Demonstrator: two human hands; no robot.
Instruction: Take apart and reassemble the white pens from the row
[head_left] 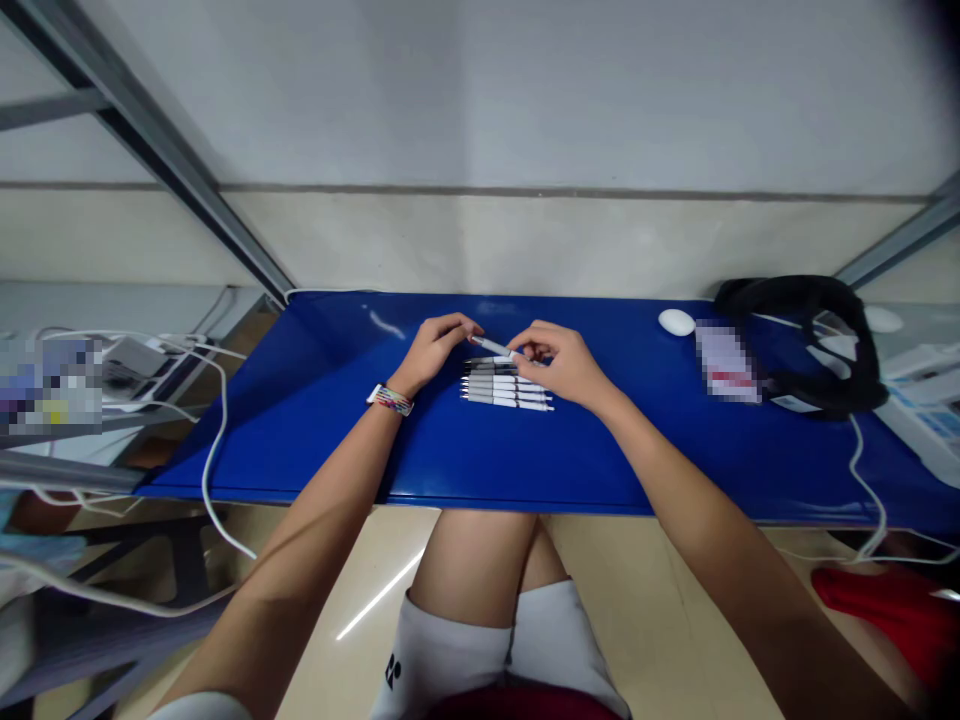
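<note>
A white and grey pen [493, 346] is held slantwise between my two hands. My right hand [559, 360] is closed in a pinch on its right end. The fingertips of my left hand [439, 350] are pinched at its left tip. Just below and partly under the held pen, several similar pens [506, 393] lie side by side in a row on the blue table [480, 460], their tips pointing left. My right hand covers the right ends of the upper ones. A multicoloured band [391, 399] is on my left wrist.
To the right on the table are a white oval object [676, 322], a blurred pale packet [726, 362] and a black headset-like strap [862, 345] with a white cable [859, 470]. Grey metal posts [180, 150] frame the table; at left are cables [217, 430] and another surface.
</note>
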